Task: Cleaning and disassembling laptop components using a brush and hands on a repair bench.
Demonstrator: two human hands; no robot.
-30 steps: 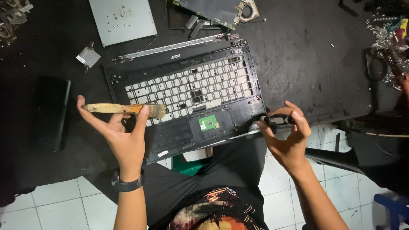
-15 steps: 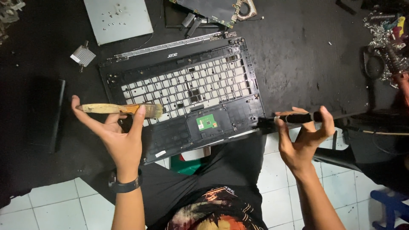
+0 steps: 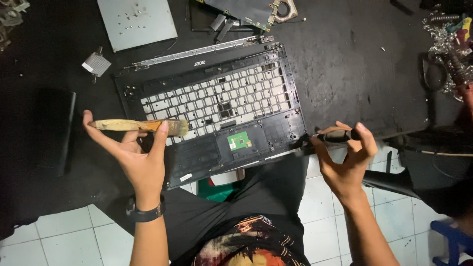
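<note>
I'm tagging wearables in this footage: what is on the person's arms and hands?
Both hands are bare, without gloves or rings that I can see. The left hand has a dark wristwatch on its wrist. The right hand and its wrist carry nothing. No sleeves reach the forearms.

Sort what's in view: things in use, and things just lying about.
In use:
left hand holding a paintbrush
right hand gripping a black tool
laptop shell, underside up, between the hands

Lying about:
grey metal plate
circuit board
small heatsink
hinge strip
pile of tools at the right edge
</note>
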